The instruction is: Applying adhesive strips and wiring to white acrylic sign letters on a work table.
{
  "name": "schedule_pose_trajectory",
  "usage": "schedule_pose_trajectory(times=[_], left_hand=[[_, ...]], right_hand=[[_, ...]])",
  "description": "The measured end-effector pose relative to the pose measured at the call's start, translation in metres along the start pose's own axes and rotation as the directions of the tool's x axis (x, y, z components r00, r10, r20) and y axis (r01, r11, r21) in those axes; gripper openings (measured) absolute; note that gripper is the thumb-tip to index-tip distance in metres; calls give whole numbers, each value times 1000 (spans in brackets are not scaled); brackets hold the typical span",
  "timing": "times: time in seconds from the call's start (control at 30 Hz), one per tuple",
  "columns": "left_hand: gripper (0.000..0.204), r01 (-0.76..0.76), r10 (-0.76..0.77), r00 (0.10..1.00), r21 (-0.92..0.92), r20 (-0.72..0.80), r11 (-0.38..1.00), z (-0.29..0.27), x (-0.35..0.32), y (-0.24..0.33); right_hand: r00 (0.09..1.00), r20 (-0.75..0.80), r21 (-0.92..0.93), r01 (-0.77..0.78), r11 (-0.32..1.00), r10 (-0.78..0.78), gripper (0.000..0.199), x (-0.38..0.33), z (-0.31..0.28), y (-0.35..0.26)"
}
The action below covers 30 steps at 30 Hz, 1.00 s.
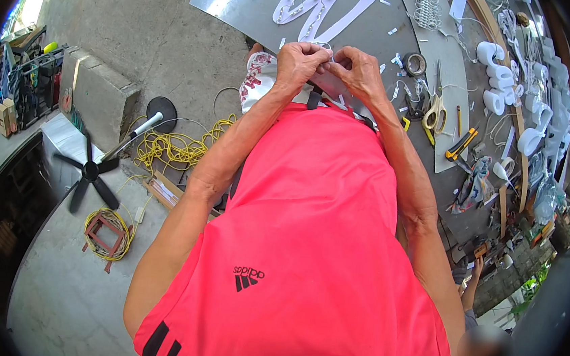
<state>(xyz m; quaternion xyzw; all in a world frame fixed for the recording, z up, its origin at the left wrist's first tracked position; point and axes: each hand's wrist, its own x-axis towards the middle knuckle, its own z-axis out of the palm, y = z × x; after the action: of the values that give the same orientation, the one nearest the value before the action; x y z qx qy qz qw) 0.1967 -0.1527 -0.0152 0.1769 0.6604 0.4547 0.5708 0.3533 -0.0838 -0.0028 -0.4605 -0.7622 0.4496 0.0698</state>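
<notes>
**Colours and patterns noted**

Bright coral-pink shirt (307,234) with black stripes at the near hem. White channel letters (313,7) studded with pale dots on a grey metal sheet (239,1), far centre. Yellow-handled scissors (434,113) at right. Yellow cable (176,145) coiled on grey concrete floor (149,24), left. Black fan (89,173). White and red patterned cloth (256,77) beside the left hand (300,63).

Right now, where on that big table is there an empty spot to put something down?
Bare grey sheet lies left of the white curvy strips, up to its left edge. A smaller bare patch sits between the strips and the tape roll. The right side is crowded: scissors, a yellow knife, white foam pieces. Both hands pinch something small together.
</notes>
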Motion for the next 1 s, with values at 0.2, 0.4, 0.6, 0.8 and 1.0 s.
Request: schedule_pose_trajectory(times=[0.2, 0.4, 0.6, 0.8, 1.0], left_hand=[[13, -33, 33, 994, -2, 104, 999, -6, 7, -8], [15, -46, 34, 981, 61, 191, 997, -13, 7, -6], [16, -14, 12, 979, 9, 201, 1000, -16, 4, -7], [15, 51, -25, 984, -142, 177, 989, -16, 1, -4], [16, 139, -102, 983, -255, 152, 957, -18, 3, -1]], right_hand=[[989, 115, 160, -113, 981, 96, 27, 12, -3, 7], [938, 311, 396, -276, 876, 155, 20, 12, -10, 14], [926, 340, 516, -328, 791, 162, 19, 10, -7, 9], [973, -144, -107, -197, 975, 181, 27, -2, -18, 5], [992, -123, 163, 36, 986, -16, 35, -23, -18, -2]])
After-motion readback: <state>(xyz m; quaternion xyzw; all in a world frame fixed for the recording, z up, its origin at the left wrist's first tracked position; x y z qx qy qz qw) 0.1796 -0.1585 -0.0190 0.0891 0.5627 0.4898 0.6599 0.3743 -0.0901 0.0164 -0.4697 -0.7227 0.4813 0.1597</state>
